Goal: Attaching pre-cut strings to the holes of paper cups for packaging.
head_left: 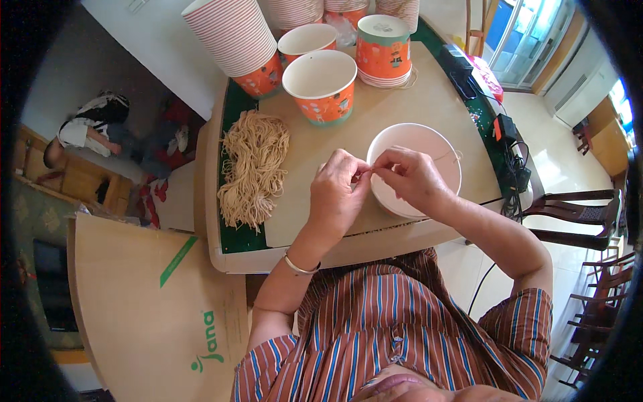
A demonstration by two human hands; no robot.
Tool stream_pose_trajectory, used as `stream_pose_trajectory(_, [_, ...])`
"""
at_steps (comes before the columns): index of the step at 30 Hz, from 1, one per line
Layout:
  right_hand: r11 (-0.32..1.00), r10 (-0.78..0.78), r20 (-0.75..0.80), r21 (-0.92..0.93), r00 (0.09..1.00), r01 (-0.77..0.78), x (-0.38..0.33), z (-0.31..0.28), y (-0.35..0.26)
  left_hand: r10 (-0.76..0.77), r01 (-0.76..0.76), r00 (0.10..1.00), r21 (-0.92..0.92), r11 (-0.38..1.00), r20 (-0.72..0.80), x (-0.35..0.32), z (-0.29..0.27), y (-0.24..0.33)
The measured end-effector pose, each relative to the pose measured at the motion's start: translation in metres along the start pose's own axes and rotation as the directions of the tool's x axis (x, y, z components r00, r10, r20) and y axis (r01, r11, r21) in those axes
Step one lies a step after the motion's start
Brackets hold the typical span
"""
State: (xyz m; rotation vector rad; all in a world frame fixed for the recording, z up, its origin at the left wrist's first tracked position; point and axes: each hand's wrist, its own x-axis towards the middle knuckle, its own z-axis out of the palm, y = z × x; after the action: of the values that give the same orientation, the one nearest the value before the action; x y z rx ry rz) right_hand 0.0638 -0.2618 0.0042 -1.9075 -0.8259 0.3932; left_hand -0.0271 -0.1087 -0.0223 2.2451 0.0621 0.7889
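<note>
Fingertips of my left hand point(338, 194) and my right hand point(416, 179) meet in a pinch over the left rim of an open paper bucket, white inside point(418, 142). What they pinch is too small to make out. A thin string point(453, 157) lies across the bucket's right rim behind my right hand. Left of my left hand lies a loose bundle of beige string point(253, 167). Beyond my hands an orange patterned paper bucket point(328, 100) stands upright, with another upright one point(308, 40) behind it. To their right, an orange bucket point(384, 57) sits upside down.
A tall leaning stack of paper buckets point(231, 40) stands at the far left of the table point(301, 221). Black adapters and cables point(512, 157) run along the right edge. A wooden chair point(576, 208), a cardboard box point(147, 295) and another person point(94, 130) are around the table.
</note>
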Motion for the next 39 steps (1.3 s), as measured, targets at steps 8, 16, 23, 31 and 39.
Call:
stream_pose_trajectory(8, [1.000,-0.028,-0.019,-0.008,0.999,0.028,0.002,0.001,0.005,-0.109,0.116,0.993,-0.160,0.980,0.053,0.001,0.000,0.001])
stream_pose_trajectory(16, [0.997,-0.065,-0.151,-0.062,0.986,0.056,-0.007,0.001,-0.010,-0.314,0.387,0.918,-0.382,0.839,0.241,0.001,-0.003,-0.015])
stream_pose_trajectory(23, [0.935,-0.298,-0.042,-0.216,0.954,0.282,-0.012,0.006,-0.006,-0.290,0.363,0.928,-0.390,0.846,0.233,0.001,-0.002,-0.016])
stream_pose_trajectory(31, [0.902,-0.344,-0.022,-0.287,0.939,0.323,-0.008,0.006,-0.001,-0.317,0.416,0.904,-0.423,0.805,0.287,0.000,-0.002,-0.020])
stream_pose_trajectory(39, [0.846,-0.376,0.017,-0.401,0.926,0.351,-0.009,0.007,0.001,-0.348,0.483,0.875,-0.551,0.680,0.338,0.001,-0.004,-0.021])
